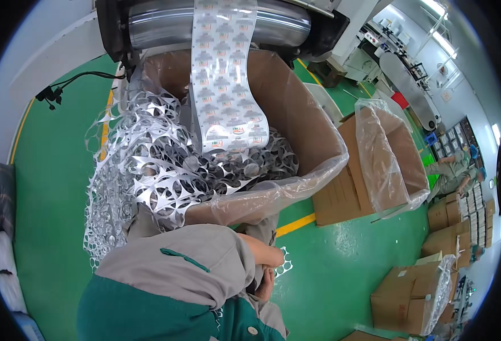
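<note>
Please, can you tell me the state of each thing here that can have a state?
Big box: open, lined with plastic, filled with punched foil.
Punched foil: spilling over the box's left edge.
Printed strip: hanging from the roller into the box.
Second box: open, lined.
Hands: mostly hidden.

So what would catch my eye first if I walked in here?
Probably the shiny silver punched-out foil web, full of round holes, spilling from the big plastic-lined cardboard box at centre down onto the green floor at left. Above it, a printed foil strip hangs from a steel roller at the top. Low in the middle, the person's hands touch a small scrap of the same web.
</note>
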`<state>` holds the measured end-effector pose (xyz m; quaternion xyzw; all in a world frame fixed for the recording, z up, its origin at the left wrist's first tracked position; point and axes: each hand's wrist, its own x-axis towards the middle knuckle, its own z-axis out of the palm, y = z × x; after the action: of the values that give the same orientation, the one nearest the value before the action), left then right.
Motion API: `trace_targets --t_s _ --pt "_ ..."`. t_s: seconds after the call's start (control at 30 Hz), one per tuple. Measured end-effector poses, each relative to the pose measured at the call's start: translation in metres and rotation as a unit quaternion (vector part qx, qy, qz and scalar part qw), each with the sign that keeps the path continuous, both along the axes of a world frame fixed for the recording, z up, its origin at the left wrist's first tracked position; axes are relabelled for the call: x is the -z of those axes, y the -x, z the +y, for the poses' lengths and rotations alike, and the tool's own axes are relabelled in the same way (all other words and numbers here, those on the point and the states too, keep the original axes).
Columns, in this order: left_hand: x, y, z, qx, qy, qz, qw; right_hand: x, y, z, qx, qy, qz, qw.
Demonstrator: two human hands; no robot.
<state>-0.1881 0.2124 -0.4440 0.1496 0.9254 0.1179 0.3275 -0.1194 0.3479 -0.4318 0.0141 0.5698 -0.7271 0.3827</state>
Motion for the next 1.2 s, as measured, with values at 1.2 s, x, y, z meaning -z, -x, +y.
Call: trace_targets --t_s 1.2 --pt "-0.056 -0.038 0.014 -0.126 -0.088 0.116 0.981 0.048 0.009 0.015 0.017 -0.147 0.214 0.965"
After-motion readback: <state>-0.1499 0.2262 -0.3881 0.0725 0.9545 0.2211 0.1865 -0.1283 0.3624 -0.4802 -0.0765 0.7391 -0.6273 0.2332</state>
